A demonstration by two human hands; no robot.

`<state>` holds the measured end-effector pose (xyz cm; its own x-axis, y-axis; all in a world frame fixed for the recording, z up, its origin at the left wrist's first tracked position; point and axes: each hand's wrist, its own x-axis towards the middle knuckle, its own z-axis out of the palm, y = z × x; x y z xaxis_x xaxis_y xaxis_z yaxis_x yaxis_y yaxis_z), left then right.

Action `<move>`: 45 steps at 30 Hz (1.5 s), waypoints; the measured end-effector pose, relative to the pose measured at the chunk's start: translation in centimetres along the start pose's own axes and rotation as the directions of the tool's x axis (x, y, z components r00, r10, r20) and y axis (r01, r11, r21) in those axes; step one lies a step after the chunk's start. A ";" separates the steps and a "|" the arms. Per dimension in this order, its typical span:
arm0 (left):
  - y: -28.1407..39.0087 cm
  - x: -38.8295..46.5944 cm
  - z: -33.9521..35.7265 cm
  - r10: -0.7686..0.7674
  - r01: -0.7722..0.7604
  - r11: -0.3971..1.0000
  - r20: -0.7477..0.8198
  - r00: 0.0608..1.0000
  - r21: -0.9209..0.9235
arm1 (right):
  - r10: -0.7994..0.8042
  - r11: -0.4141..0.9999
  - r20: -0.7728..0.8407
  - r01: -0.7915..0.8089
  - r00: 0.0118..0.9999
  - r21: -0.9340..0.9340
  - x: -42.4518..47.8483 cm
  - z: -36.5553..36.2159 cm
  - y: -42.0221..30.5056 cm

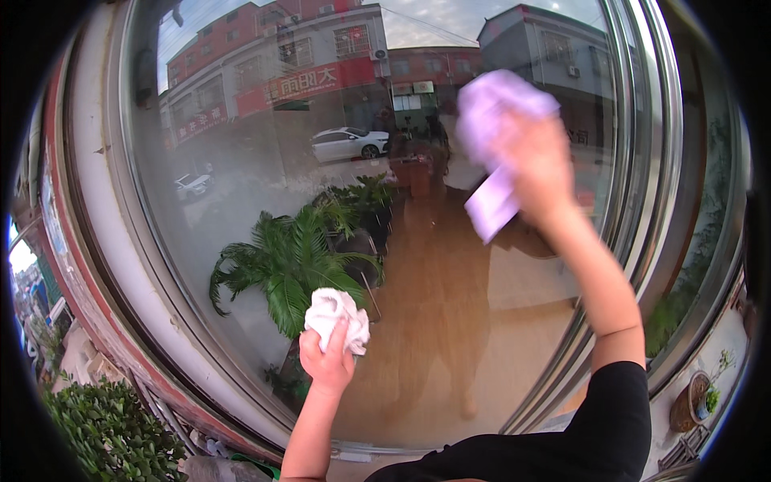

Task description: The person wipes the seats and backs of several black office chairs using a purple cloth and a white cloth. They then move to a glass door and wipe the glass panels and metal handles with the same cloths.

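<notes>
A large glass pane (440, 277) in a metal frame stands before me, reflecting a street with buildings and a white car. My right hand (536, 162), raised at the upper right and blurred, holds a light purple cloth (497, 108) over the glass; a flap of it hangs below the hand. My left hand (328, 358), lower and left of the middle, grips a crumpled whitish cloth (337, 316). Whether either cloth touches the glass I cannot tell. A hazy film shows on the pane's left part.
Behind the glass is a palm-like plant (283, 259). A metal frame post (656, 181) runs down the right side. Leafy shrubs (111, 422) grow at the lower left. A brown plant pot (689, 400) stands at the lower right.
</notes>
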<state>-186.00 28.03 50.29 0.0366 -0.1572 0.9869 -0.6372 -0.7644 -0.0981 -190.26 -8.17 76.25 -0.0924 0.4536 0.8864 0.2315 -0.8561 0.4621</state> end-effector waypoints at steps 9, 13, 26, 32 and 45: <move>-1.7 0.1 0.7 -0.310 0.310 0.951 0.035 0.950 0.011 | 0.128 0.743 -0.363 -0.332 0.923 -0.581 14.4 -2.5 20.5; -1.2 -2.0 2.0 -0.373 0.375 0.925 0.051 0.927 -0.064 | 0.431 0.833 0.018 -0.390 0.902 -0.393 24.3 3.1 4.1; -1.2 -3.3 3.9 -0.279 0.268 0.951 -0.058 0.959 -0.152 | -0.565 0.789 0.101 0.501 0.819 0.356 4.8 11.8 -13.1; -2.6 -3.7 5.7 -0.205 0.183 0.948 -0.062 0.977 -0.261 | -0.253 0.924 0.040 0.253 0.967 -0.286 7.1 2.4 1.5; -4.9 -4.5 6.1 -0.120 0.100 0.978 -0.104 0.987 -0.182 | 0.917 0.398 -0.258 -0.648 0.304 0.649 -17.1 -2.8 1.1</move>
<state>-178.36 28.66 45.50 0.0328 0.0017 0.9995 -0.7600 -0.6494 0.0260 -191.10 -17.58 61.67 -0.0656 -0.7113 0.6999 0.7807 -0.4734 -0.4080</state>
